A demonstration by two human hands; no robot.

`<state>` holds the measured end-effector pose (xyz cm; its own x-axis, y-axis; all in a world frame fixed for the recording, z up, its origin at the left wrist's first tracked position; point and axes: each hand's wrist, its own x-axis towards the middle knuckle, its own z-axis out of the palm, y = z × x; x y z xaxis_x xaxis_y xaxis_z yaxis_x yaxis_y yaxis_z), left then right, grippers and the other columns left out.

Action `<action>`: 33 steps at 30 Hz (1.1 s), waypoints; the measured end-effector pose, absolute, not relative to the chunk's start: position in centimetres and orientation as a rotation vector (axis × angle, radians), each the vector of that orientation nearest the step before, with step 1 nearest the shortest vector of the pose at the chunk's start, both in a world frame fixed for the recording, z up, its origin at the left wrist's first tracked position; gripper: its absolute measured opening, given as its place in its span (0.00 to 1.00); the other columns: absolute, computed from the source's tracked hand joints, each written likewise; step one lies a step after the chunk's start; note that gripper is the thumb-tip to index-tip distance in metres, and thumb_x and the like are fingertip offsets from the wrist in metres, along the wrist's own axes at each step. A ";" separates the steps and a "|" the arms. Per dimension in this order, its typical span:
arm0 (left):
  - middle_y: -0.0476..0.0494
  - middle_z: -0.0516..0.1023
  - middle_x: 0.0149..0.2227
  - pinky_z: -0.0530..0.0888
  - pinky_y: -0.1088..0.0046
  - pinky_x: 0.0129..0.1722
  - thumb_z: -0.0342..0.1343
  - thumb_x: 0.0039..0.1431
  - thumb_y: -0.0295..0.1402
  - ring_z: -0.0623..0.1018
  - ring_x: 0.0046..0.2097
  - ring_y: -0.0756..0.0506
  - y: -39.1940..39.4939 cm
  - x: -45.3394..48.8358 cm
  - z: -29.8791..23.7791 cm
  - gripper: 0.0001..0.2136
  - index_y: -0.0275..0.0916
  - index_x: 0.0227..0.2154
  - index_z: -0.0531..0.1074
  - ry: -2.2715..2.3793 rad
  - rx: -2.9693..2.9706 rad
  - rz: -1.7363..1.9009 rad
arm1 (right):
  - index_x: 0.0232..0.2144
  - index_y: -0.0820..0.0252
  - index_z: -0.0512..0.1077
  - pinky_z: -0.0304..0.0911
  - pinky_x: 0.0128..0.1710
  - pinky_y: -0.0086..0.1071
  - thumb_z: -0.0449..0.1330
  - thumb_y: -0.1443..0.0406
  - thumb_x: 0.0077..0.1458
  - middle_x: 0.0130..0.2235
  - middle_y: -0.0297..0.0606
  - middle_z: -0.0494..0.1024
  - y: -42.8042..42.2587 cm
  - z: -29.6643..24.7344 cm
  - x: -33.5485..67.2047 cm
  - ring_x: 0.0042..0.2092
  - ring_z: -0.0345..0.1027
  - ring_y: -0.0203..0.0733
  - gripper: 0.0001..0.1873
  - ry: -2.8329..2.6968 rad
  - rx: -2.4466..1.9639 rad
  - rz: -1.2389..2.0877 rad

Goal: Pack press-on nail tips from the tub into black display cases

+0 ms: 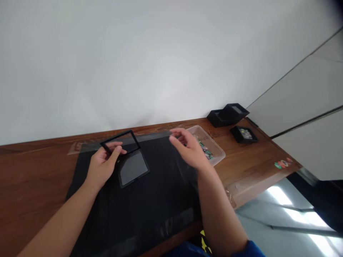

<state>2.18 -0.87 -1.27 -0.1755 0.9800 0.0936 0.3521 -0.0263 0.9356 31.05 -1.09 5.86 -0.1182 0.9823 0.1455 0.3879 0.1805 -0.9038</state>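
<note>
My left hand (104,162) pinches the raised half of a thin black frame (135,140) with a see-through pane, tilted above the mat. Below it lies a matching black frame half with a clear pane (134,167); the two meet along one edge, though I cannot tell whether they are joined. My right hand (189,148) is in the air, fingers loosely curved and apart, with nothing visible in them. Just beyond it stands a clear plastic tub (215,148) of small colourful pieces, partly hidden by that hand.
A black mat (158,192) covers part of the wooden table (34,171). Black boxes (227,114) stand by the wall at the back right, near a small black box (243,135) of shiny pieces. Several coloured discs (282,163) lie near the table's right edge.
</note>
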 end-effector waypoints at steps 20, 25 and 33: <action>0.54 0.78 0.30 0.82 0.71 0.33 0.74 0.47 0.45 0.83 0.37 0.45 -1.7 2.7 0.2 0.34 0.41 0.56 0.68 1.126 0.935 1.026 | 0.40 0.59 0.79 0.63 0.46 0.37 0.50 0.61 0.67 0.46 0.48 0.82 1.7 3.5 37.2 0.47 0.74 0.50 0.17 -1.752 -2.253 0.501; 0.50 0.80 0.34 0.81 0.67 0.43 0.73 0.49 0.40 0.82 0.41 0.45 -1.7 2.7 0.2 0.33 0.40 0.56 0.68 1.111 1.014 1.026 | 0.38 0.59 0.81 0.64 0.45 0.35 0.52 0.59 0.67 0.42 0.47 0.83 1.8 3.5 37.4 0.44 0.74 0.49 0.18 -1.778 -2.262 0.482; 0.46 0.84 0.36 0.77 0.63 0.51 0.75 0.44 0.37 0.84 0.46 0.40 -1.7 2.5 -0.5 0.35 0.43 0.57 0.71 1.134 1.097 0.995 | 0.38 0.60 0.83 0.63 0.46 0.40 0.51 0.58 0.66 0.43 0.51 0.83 1.6 3.9 37.1 0.46 0.75 0.55 0.21 -1.783 -2.304 0.427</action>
